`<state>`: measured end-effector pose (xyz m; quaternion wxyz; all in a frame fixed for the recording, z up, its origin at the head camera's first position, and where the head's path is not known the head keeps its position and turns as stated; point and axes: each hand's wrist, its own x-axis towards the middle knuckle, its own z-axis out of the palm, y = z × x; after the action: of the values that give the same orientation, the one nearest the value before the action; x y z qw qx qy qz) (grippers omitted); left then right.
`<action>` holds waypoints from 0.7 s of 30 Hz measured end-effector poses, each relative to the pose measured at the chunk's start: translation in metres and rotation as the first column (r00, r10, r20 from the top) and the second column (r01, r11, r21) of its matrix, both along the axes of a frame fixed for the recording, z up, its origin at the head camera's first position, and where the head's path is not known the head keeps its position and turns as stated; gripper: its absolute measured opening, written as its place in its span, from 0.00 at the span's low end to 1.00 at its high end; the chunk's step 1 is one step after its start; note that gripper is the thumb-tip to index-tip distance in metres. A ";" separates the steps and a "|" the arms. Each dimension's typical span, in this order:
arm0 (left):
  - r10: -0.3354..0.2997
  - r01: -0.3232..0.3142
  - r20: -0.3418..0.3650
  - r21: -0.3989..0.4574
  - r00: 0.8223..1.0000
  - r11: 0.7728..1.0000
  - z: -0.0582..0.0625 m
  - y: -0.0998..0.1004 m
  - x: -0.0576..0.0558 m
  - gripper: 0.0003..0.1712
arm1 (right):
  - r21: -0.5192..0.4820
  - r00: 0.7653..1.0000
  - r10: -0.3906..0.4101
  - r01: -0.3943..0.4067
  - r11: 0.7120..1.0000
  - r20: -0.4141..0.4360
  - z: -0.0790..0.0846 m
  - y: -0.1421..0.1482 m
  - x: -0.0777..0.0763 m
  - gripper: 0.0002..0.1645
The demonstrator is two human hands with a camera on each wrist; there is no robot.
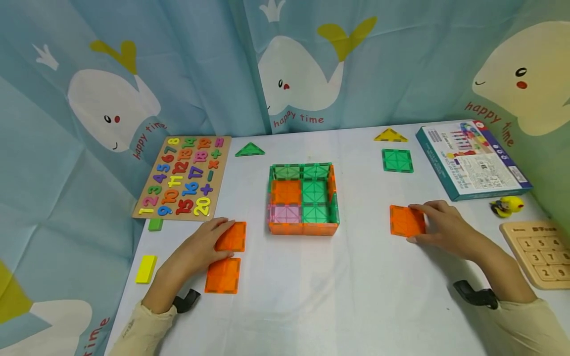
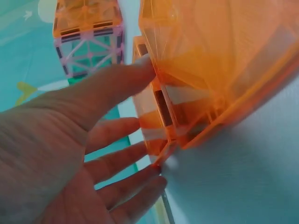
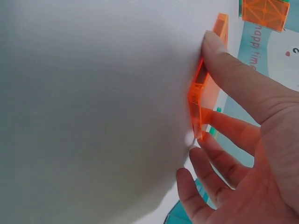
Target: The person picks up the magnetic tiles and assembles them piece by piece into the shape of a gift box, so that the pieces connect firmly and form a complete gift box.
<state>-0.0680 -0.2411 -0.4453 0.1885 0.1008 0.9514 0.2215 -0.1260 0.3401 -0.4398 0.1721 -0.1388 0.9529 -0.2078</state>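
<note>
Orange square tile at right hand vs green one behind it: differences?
Contact: the right hand pinches the orange square tile; no hand touches the green square tile.
Head view: that hand partly covers the orange square tile; the green square tile shows whole.
Position: the orange square tile sits lower there, the green square tile higher.
Shared: both are flat and square.

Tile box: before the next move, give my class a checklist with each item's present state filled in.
1. Right hand grips the right orange square tile: ok.
2. Left hand grips the farther left orange square tile: ok.
3. Tile box has its orange front wall upright: ok.
4. Right tile joined to the box: not ok, apart.
5. Left hand off the nearer left orange square tile: cannot tell.
</note>
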 end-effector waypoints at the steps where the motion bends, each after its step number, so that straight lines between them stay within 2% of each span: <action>1: -0.011 0.011 -0.012 -0.001 1.000 1.000 0.000 0.000 -0.001 0.46 | -0.001 1.000 0.003 -0.003 1.000 -0.009 -0.001 -0.001 -0.001 0.53; 8: -0.010 0.006 -0.063 -0.051 0.998 0.999 -0.001 0.003 -0.013 0.49 | -0.036 1.000 0.003 -0.004 0.999 -0.031 -0.005 -0.012 -0.015 0.50; 11: -0.005 -0.003 -0.104 -0.077 0.995 0.997 0.003 0.005 -0.020 0.49 | -0.047 0.999 0.018 -0.020 0.999 -0.039 -0.004 -0.021 -0.022 0.48; 15: 0.007 -0.018 -0.179 -0.064 0.984 0.998 0.016 0.004 -0.033 0.50 | -0.072 0.998 0.040 -0.044 0.996 -0.057 0.002 -0.033 -0.033 0.48; 21: -0.041 0.034 -0.254 -0.033 0.966 0.999 0.041 0.010 -0.061 0.48 | -0.149 0.992 0.051 -0.068 0.987 -0.113 0.029 -0.057 -0.051 0.45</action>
<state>-0.1285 -0.2314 -0.4039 0.0704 0.1436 0.9688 0.1895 -0.1772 0.2830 -0.4111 0.1148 -0.1912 0.9376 -0.2668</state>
